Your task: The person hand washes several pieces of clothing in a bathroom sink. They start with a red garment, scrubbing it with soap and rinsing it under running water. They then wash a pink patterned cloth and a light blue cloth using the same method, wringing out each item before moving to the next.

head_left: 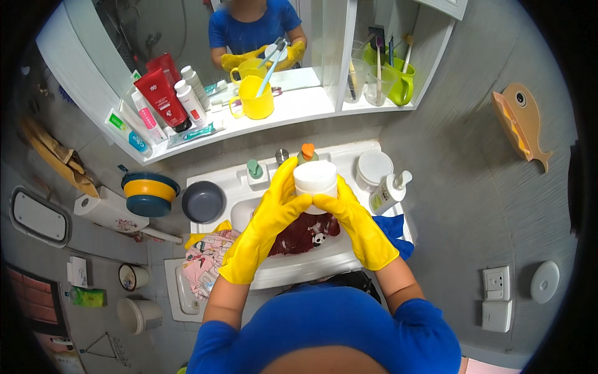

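The white jar (316, 179) is held above the sink (283, 274), clamped between the fingers of the left hand (278, 206) and right hand (347, 215), presumably so that slipping is prevented. The basin is obstructed by a red cloth (293, 238); the back right corner is occupied by a tub (375, 166) and bottle (387, 194).

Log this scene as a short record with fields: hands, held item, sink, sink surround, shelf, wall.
Hands: left hand and right hand, both yellow-gloved
Held item: white jar, between both hands
Sink: dark red cloth with a panda motif, lying in the white sink
Sink surround: gray bowl at left; round white tub, white pump bottle and blue cloth at right
Shelf: yellow mug holding a toothbrush
Wall: fish-shaped ornament at right
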The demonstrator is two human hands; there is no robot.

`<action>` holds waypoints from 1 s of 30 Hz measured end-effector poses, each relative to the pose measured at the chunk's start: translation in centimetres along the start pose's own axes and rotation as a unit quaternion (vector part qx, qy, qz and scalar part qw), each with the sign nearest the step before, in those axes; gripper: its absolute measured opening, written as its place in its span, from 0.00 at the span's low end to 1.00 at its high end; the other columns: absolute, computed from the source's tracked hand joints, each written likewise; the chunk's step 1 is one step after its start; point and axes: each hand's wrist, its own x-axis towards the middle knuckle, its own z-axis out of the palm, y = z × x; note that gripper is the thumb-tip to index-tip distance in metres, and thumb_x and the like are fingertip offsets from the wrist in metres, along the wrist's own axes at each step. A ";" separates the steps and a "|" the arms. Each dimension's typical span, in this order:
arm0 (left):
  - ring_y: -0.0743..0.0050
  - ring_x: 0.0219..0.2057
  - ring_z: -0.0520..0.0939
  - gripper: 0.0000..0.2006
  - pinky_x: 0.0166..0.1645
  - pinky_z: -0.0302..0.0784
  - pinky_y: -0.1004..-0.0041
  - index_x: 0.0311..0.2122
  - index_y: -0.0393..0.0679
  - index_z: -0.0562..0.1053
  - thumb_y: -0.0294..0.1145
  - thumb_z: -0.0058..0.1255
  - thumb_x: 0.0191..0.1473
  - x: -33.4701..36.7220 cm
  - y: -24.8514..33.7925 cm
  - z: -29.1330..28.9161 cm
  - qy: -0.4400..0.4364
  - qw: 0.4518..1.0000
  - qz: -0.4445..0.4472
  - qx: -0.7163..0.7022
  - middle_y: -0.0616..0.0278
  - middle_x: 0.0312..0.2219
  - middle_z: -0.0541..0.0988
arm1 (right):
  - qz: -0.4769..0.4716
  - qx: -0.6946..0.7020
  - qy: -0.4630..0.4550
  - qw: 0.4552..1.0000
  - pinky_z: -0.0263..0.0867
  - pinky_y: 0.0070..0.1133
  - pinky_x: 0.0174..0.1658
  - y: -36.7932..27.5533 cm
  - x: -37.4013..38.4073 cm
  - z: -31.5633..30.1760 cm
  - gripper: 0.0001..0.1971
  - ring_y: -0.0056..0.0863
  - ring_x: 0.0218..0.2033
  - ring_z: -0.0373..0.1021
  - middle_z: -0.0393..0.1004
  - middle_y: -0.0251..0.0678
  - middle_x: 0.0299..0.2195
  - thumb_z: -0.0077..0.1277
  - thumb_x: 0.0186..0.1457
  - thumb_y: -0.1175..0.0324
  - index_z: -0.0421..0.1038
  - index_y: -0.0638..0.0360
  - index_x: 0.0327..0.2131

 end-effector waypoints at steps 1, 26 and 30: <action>0.63 0.63 0.63 0.41 0.65 0.58 0.66 0.68 0.40 0.49 0.33 0.60 0.55 0.4 0.3 -0.1 -0.019 1.000 -0.003 -0.020 0.51 0.63 0.60 | -0.027 0.007 0.006 1.000 0.57 0.26 0.61 0.3 0.8 -0.6 0.40 0.29 0.57 0.64 0.66 0.39 0.56 0.64 0.47 0.55 0.58 0.60 0.61; 0.70 0.30 0.80 0.24 0.38 0.75 0.69 0.55 0.42 0.67 0.38 0.58 0.54 15.4 1.4 -0.5 0.315 0.831 0.113 0.444 0.58 0.35 0.80 | -0.091 -0.281 0.200 0.934 0.69 0.22 0.47 -0.5 6.5 -2.7 0.21 0.29 0.42 0.75 0.78 0.43 0.42 0.51 0.62 0.61 0.68 0.65 0.54; 0.78 0.33 0.79 0.17 0.40 0.76 0.78 0.56 0.40 0.68 0.27 0.48 0.62 8.9 -0.4 -0.6 0.272 0.926 0.163 0.203 0.60 0.37 0.79 | 0.041 -0.095 0.127 0.987 0.69 0.20 0.48 5.3 2.3 -7.6 0.17 0.25 0.40 0.75 0.79 0.36 0.40 0.51 0.63 0.60 0.74 0.64 0.48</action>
